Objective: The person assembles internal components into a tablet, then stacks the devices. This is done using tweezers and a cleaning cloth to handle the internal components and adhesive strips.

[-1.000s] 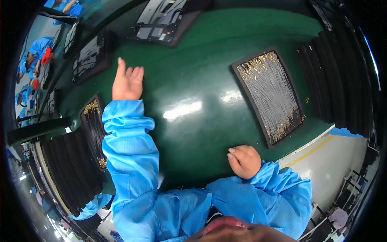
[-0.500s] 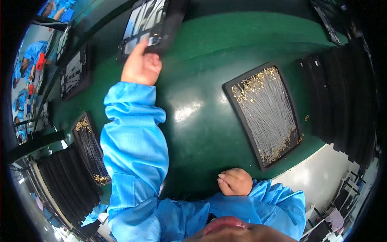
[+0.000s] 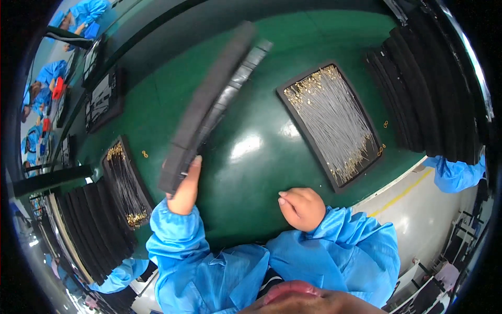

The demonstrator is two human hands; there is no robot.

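Observation:
My left hand (image 3: 185, 189) grips the near end of a black foam tray (image 3: 206, 99). The tray stands tilted on edge above the green table (image 3: 246, 183), its far end blurred. Along its right side show dark, shiny flat pieces; its inner face cannot be made out. My right hand (image 3: 302, 209) is curled closed near the table's front edge, and what lies inside the fingers, if anything, is hidden. Beyond it, to the right, lies a black tray full of thin grey cables with gold-coloured ends (image 3: 334, 125).
A tray of black cables (image 3: 127, 183) lies at the left, beside a stack of black foam trays (image 3: 89, 225). Another tall stack (image 3: 429, 89) stands at right. Small orange bands (image 3: 145, 154) lie about. Other workers' blue sleeves (image 3: 455, 174) show at the edges.
My left hand has drawn back toward me from the far side, lifting the black tray and tipping it on edge. My right hand stays curled.

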